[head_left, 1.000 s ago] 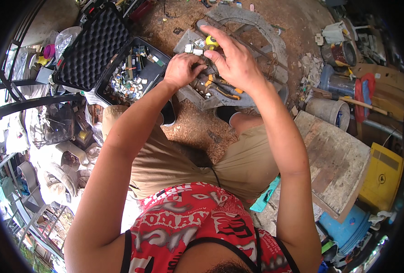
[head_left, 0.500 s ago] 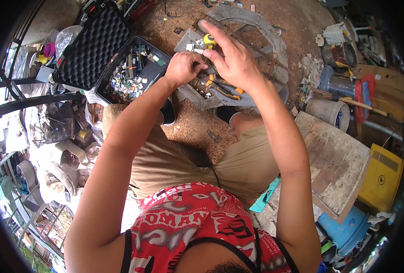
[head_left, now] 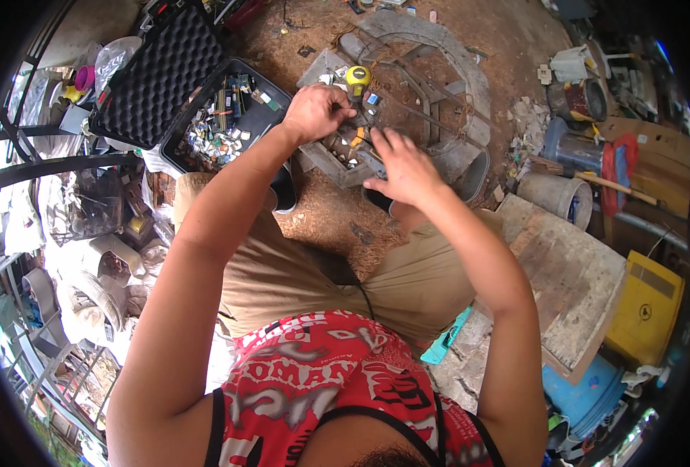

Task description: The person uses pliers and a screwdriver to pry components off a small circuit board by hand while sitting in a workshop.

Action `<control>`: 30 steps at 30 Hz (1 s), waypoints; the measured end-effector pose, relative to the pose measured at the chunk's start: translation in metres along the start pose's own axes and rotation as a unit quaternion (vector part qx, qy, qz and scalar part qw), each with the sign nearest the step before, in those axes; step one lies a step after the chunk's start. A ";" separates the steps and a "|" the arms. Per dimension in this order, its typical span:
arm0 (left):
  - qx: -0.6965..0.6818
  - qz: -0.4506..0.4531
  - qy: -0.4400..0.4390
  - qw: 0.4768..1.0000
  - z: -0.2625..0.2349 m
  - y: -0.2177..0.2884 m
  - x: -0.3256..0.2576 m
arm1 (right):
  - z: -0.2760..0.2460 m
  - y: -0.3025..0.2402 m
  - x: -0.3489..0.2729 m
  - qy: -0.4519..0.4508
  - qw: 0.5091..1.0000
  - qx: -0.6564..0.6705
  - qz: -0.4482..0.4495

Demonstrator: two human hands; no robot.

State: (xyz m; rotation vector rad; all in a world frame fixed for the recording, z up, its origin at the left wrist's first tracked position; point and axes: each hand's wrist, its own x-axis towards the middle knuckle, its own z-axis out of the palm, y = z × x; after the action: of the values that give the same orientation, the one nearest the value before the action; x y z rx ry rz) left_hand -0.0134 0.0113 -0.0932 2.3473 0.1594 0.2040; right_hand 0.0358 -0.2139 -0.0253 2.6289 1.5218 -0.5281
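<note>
My left hand (head_left: pixel 318 114) is over the grey work surface (head_left: pixel 329 165), its fingers drawn together in a pinch; whatever they hold is too small or hidden to make out. Just beyond the fingertips stands a yellow round-topped tool with a dark lower part (head_left: pixel 357 76). Beside it lies a small blue-and-white piece (head_left: pixel 372 99). My right hand (head_left: pixel 404 165), thumb and fingers spread, hovers over or touches the handles of a hand tool with orange-and-black grips (head_left: pixel 358 137), mostly covering it. I cannot tell whether the fingers touch it.
At the left a black case (head_left: pixel 175 148) with a foam-lined lid (head_left: pixel 161 82) holds many small electronic parts. A grey ring-shaped frame (head_left: pixel 481 93) lies at the far right of the work surface. A wooden board (head_left: pixel 567 272), a bucket (head_left: pixel 551 194) and a yellow panel (head_left: pixel 648 307) stand right.
My right hand has come down and nearer to me, from beside the yellow tool to the orange-and-black grips. The blue-and-white piece now shows. My left hand has barely moved.
</note>
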 end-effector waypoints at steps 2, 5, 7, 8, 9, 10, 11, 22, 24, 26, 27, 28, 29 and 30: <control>0.000 0.000 -0.006 1.000 0.003 -0.004 0.001 | 0.023 0.006 0.006 -0.011 0.999 -0.028 -0.030; 0.001 0.010 -0.006 1.000 0.003 -0.003 -0.001 | 0.017 0.007 0.007 -0.041 0.999 0.023 0.011; 0.002 0.019 0.001 1.000 0.002 -0.004 -0.001 | -0.008 0.007 0.002 -0.083 0.994 0.043 0.059; 0.001 0.024 0.007 1.000 0.001 -0.006 -0.002 | -0.022 0.008 -0.005 -0.105 0.990 0.053 0.084; -0.003 0.030 0.011 0.999 0.002 -0.006 -0.002 | -0.032 0.020 -0.019 -0.013 0.992 0.085 0.089; 0.002 0.034 0.006 0.999 0.003 -0.002 0.000 | -0.039 0.039 -0.030 0.088 0.986 0.108 0.087; -0.001 0.033 0.012 0.999 0.005 -0.004 -0.002 | -0.068 0.039 -0.035 0.118 0.972 0.154 0.130; -0.011 0.079 0.035 0.996 0.003 -0.004 0.001 | -0.132 0.002 -0.015 0.331 0.925 0.055 -0.180; 0.016 0.069 0.023 0.997 -0.005 0.001 0.000 | -0.130 0.005 -0.021 0.316 0.937 0.021 -0.144; -0.001 0.020 0.004 1.000 0.000 -0.002 -0.003 | -0.148 -0.003 -0.027 0.407 0.901 0.061 -0.135; 0.012 0.034 0.011 0.999 0.000 -0.003 0.001 | -0.155 -0.005 -0.028 0.425 0.891 0.085 -0.133; 0.006 0.036 0.013 0.999 0.001 -0.003 0.000 | -0.161 -0.006 -0.026 0.443 0.880 0.110 -0.130; 0.000 0.037 0.015 0.999 0.002 -0.003 -0.002 | -0.163 -0.007 -0.022 0.461 0.868 0.134 -0.127; -0.006 0.034 0.011 0.999 0.001 -0.003 -0.001 | -0.150 -0.001 -0.014 0.470 0.860 0.114 -0.160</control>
State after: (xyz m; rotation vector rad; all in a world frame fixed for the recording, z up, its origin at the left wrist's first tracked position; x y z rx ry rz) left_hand -0.0144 0.0123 -0.0958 2.3418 0.0902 0.2641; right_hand 0.0677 -0.1920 0.1205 2.9861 2.2467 0.7785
